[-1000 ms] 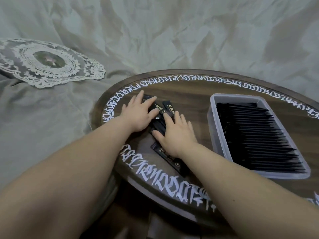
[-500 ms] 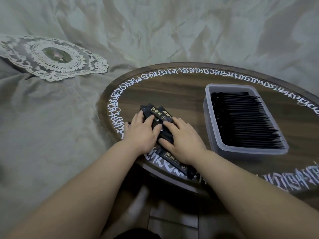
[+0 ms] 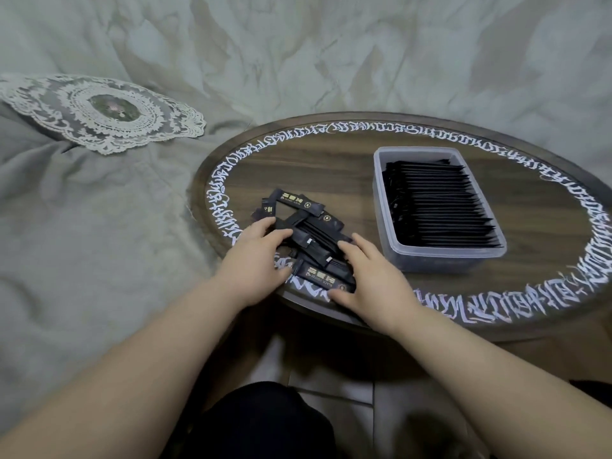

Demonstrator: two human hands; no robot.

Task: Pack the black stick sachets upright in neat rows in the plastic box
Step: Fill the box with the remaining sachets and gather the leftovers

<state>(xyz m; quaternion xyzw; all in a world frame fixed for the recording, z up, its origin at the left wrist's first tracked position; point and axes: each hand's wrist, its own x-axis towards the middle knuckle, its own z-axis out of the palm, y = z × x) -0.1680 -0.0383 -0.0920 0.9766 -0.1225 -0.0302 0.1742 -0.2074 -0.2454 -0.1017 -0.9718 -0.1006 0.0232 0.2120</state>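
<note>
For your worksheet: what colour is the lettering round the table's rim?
White lettering on dark brown wood, head view.

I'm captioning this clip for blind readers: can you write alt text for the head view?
Two bare hands, left and right, gather a loose pile of black stick sachets on a round dark wooden table with white lettering. To the right stands a clear plastic box packed with upright black sachets.
</note>
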